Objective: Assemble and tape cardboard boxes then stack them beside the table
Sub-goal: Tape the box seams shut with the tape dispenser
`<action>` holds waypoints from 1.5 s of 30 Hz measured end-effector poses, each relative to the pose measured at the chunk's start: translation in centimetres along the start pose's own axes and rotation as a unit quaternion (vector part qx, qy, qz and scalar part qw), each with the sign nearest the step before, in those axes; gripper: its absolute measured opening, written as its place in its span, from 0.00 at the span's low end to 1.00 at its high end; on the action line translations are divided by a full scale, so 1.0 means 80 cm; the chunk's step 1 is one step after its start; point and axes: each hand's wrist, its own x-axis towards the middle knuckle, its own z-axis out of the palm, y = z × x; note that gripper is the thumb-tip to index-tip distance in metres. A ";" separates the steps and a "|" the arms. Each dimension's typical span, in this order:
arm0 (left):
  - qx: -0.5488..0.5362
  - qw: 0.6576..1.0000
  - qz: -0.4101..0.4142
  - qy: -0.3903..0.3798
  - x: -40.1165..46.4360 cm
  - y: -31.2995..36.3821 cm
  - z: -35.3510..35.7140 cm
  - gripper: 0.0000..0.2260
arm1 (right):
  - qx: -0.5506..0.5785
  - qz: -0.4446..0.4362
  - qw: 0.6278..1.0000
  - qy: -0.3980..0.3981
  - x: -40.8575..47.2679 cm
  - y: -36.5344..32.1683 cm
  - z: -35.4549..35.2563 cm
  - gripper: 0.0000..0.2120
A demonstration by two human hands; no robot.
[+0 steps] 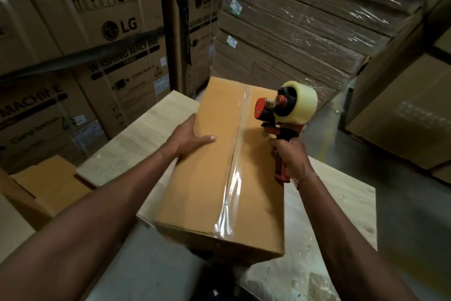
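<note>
At frame centre the brown cardboard box [219, 166] lay on the pale wooden table [341, 203], its seam taped. The left hand [192, 137] pressed flat, fingers straight, likely steadying it. The right hand [290, 156] clenched the red-and-black tape dispenser [285, 110], raised clear.

Both forearms are bare up to the frame's near edge, with no sleeve, glove or watch on either. The left hand [189, 138] carries no ring that shows. Just behind the right hand [291, 158], a thin pale thread [308, 178] circles the wrist (loosely, with a short end trailing toward the inner side).
</note>
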 end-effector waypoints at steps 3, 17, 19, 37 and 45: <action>0.010 0.997 0.015 -0.075 0.030 0.018 -0.009 0.39 | -0.020 0.006 1.000 0.005 -0.037 0.016 -0.007 0.10; 0.151 0.963 0.073 -0.209 0.103 0.096 0.029 0.37 | -0.015 0.018 0.995 0.094 -0.093 0.044 -0.027 0.18; 0.188 0.959 0.074 -0.199 0.085 0.086 0.015 0.34 | -0.010 -0.004 0.995 0.103 -0.099 0.036 -0.028 0.13; 0.039 0.983 0.028 0.178 -0.033 -0.037 -0.004 0.13 | 0.024 0.009 0.990 -0.140 -0.110 -0.016 0.067 0.03; -0.164 0.974 0.034 0.150 -0.033 -0.001 -0.023 0.12 | -0.015 0.005 0.991 -0.134 -0.096 -0.027 0.110 0.04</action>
